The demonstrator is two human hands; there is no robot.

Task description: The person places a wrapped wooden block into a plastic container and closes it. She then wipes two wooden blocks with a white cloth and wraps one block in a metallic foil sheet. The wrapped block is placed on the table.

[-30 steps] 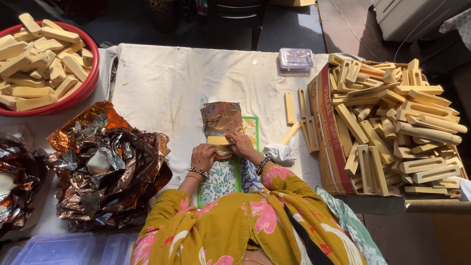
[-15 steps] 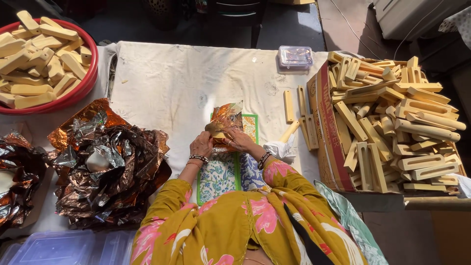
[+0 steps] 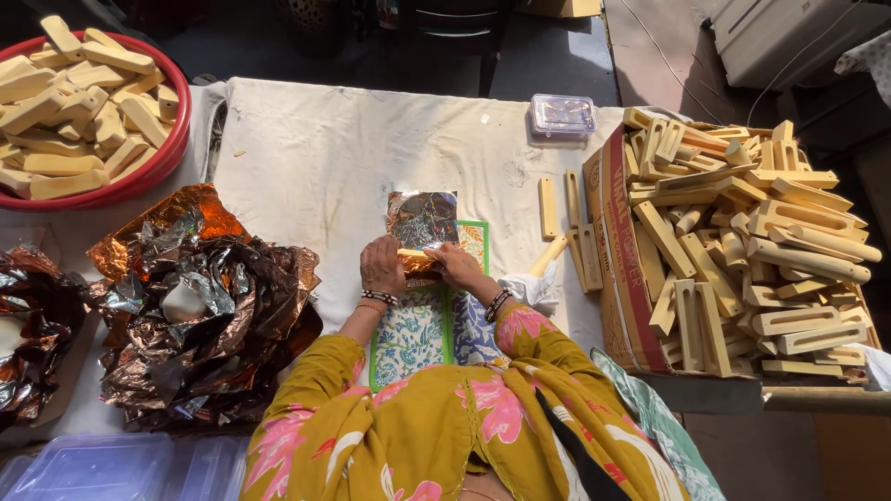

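Both hands wrapping a pale bar in foil on the white cloth.

Head view: left hand (image 3: 381, 265) and right hand (image 3: 456, 264) pinch together on a pale yellow wooden bar (image 3: 415, 252) atop a shiny crinkled foil sheet (image 3: 422, 220), between a coppery foil heap (image 3: 200, 306) and a cardboard box of wooden pieces (image 3: 620, 255).

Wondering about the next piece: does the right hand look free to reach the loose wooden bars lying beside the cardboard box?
Probably yes. The wooden bars lie on bare cloth just right of the right hand, nothing between. But that hand is pressing foil around a bar.
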